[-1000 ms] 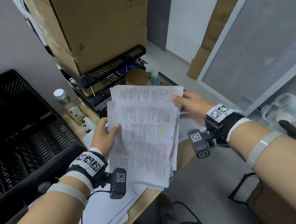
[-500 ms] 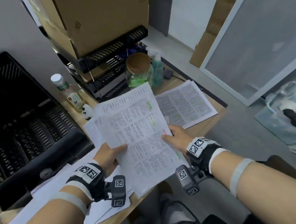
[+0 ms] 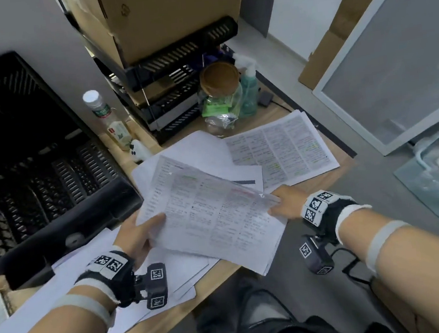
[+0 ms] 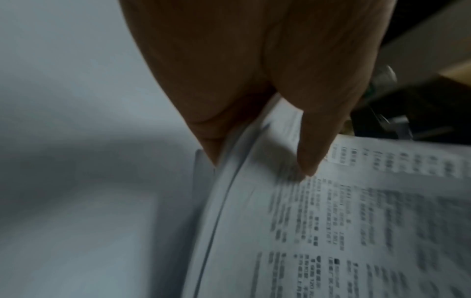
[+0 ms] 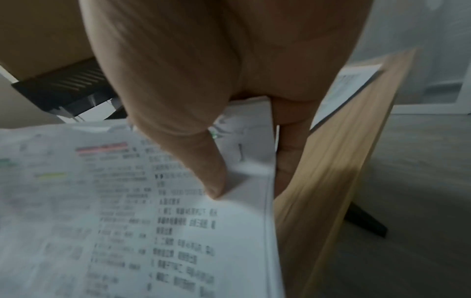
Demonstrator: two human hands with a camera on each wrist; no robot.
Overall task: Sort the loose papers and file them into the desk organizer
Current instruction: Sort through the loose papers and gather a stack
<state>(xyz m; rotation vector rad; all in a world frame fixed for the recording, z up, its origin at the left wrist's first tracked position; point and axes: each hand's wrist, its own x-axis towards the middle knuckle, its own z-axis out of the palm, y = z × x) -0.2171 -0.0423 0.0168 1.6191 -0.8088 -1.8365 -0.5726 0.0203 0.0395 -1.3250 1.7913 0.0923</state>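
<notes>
Two hands, left [image 3: 136, 237] and right [image 3: 284, 203], pinch one sheaf of papers [image 3: 218, 220] between thumb and fingers [image 5: 288, 161].

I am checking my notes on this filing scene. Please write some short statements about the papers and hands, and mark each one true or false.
1. Both hands hold the sheaf of printed papers. True.
2. The left hand rests empty on the desk. False: its thumb and fingers pinch the sheaf's edge.
3. A printed sheet lies flat on the desk. True.
4. The jar has a blue lid. False: it is brown.
</notes>
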